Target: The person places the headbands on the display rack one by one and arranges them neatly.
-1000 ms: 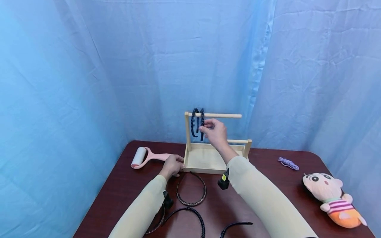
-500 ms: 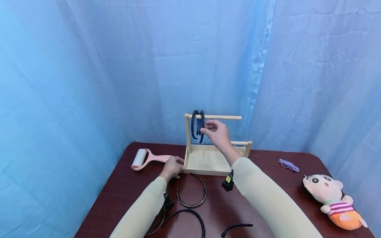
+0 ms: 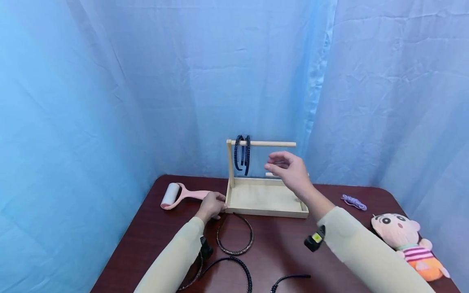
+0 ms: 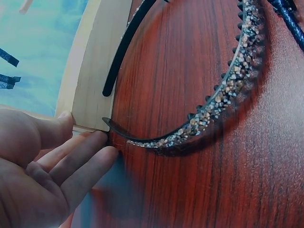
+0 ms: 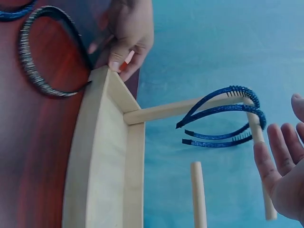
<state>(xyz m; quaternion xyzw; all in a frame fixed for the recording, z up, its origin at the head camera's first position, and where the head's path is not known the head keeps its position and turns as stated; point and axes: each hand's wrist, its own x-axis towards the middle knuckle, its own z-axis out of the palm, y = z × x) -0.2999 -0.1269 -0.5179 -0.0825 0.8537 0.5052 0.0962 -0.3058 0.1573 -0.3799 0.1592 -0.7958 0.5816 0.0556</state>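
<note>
Headbands (image 3: pixel 248 152) could slide, I judge, if left grip (image 3: pixel 212 204), clamped on stand (image 3: pixel 264 195) by the tabletop's (image 3: pixel 157 228) far edge, jolts; right grip (image 3: pixel 289 169) apart.

Two dark toothed headbands (image 3: pixel 248 151) hanging near upright on wooden stand's (image 3: pixel 266 212) upper rod (image 3: pixel 275 143).

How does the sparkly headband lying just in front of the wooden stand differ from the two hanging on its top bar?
The lying headband is down on the table, its open ends toward the wooden stand; the hanging headbands dangle from the top bar, ends downward. The lying headband is covered in silver and gold-coloured sparkle; the hanging headbands look dark blue to black. All are open loops with small teeth inside.
</note>
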